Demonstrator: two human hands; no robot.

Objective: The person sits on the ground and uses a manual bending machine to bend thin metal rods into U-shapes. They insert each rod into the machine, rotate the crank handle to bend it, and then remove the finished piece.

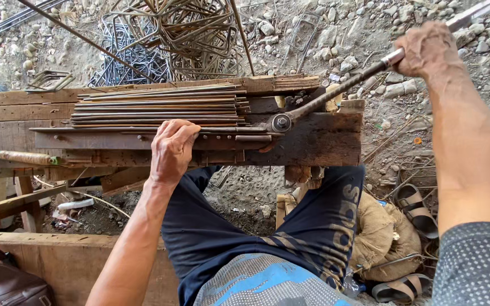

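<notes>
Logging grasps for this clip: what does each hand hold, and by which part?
Right hand grips the long grey metal lever bar near its far end. Left hand presses the thin rusty steel rod mid-length against the worn wooden bench.

The left hand [172, 148] lies knuckles-up with fingers curled downward, forearm outstretched, while the right hand [425, 50] is closed in a fist, arm extended.

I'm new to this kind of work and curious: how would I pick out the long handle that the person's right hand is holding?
Start at the wooden bench across the middle, stacked with straight rods. At its right end sits a round bolt; the lever rises from it up to the right hand. Unlike the flat-lying rods, it slants and ends in a shiny pipe.
</notes>
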